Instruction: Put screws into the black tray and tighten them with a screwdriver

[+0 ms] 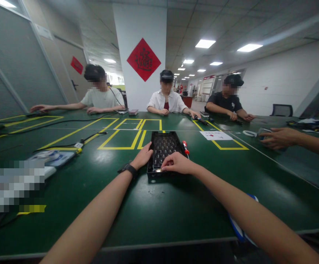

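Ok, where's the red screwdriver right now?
In the head view, the red screwdriver lies on the green table, just right of the black tray, beyond the right hand.

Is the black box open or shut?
Open: no lid covers the black box, and you can see inside between its walls.

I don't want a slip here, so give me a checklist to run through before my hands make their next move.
1. Tray resting on the green table: ok.
2. Left hand against the tray's left side: ok.
3. Right hand free for another job: not ok, its fingers are down at the tray's near end.
4. Small part pinched in those fingertips: cannot tell, too small to make out.
5. Red-handled screwdriver nearby: ok, beside the tray's right side.
6. Other people's hands off the tray: ok.
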Tool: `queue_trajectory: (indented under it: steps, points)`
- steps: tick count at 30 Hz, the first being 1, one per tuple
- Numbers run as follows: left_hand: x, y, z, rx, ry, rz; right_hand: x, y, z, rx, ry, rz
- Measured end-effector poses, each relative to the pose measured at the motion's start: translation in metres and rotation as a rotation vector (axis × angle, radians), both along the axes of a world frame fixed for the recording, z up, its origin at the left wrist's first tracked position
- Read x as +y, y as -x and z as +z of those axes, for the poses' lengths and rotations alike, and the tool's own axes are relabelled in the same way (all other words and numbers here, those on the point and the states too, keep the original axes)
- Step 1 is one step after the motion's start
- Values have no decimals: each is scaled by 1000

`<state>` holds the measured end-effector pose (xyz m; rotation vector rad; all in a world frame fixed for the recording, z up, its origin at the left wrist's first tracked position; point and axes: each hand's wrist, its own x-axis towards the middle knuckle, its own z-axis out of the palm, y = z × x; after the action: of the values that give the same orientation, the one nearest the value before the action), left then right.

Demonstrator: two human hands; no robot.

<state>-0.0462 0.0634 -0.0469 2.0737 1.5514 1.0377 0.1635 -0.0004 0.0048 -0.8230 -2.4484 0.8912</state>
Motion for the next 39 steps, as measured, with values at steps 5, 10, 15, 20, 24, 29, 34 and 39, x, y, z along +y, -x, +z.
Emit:
queue_trajectory:
  steps: [5, 10, 15, 20, 24, 29, 34, 39]
  points:
    - [0, 0, 0, 4, -2, -1, 1, -1, -1, -8, -45, -10]
    - [2, 1, -2, 8, -8, -5, 2, -2, -1, -13, -54, 2]
    - [2, 2, -2, 7, -12, -5, 1, -1, 0, -4, -26, 13]
    - [2, 2, -3, 7, -11, -6, 1, -1, 0, 3, -51, -10]
    - [3, 2, -3, 3, -6, 0, 2, -2, -1, 4, -31, 10]
    - [2, 1, -1, 4, -7, -2, 2, 0, -2, 18, -22, 17]
    - [2, 0, -1, 7, -4, 1, 3, -1, -3, 16, -53, -24]
    - [1, 0, -1, 1, 1, 8, 3, -1, -3, 0, -43, 5]
